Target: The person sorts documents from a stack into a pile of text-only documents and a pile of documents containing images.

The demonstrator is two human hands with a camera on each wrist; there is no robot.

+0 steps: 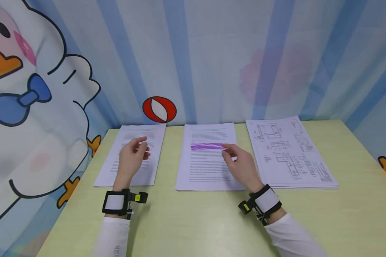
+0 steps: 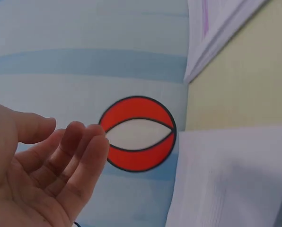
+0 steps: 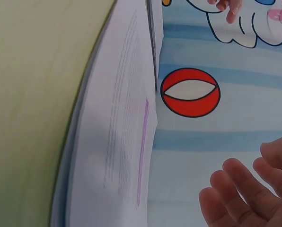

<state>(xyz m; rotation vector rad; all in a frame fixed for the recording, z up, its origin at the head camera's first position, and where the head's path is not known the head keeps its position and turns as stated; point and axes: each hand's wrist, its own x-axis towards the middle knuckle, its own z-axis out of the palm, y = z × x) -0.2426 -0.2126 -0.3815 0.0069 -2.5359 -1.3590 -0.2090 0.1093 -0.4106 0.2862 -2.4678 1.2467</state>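
Note:
My left hand is above the left stack of printed paper, its fingers loosely bent and holding nothing. Over the right edge of the middle paper stack is my right hand, also with loosely bent fingers and nothing in them. Purple highlighter-like strokes cross a few lines of text on the middle stack's top sheet. In the left wrist view the left hand shows a gap between thumb and fingers. The right wrist view shows the right hand apart from the paper.
A third stack, with technical drawings on top, lies on the right of the pale yellow table. Behind the table hangs a blue striped curtain printed with a red and white ball and a cartoon duck.

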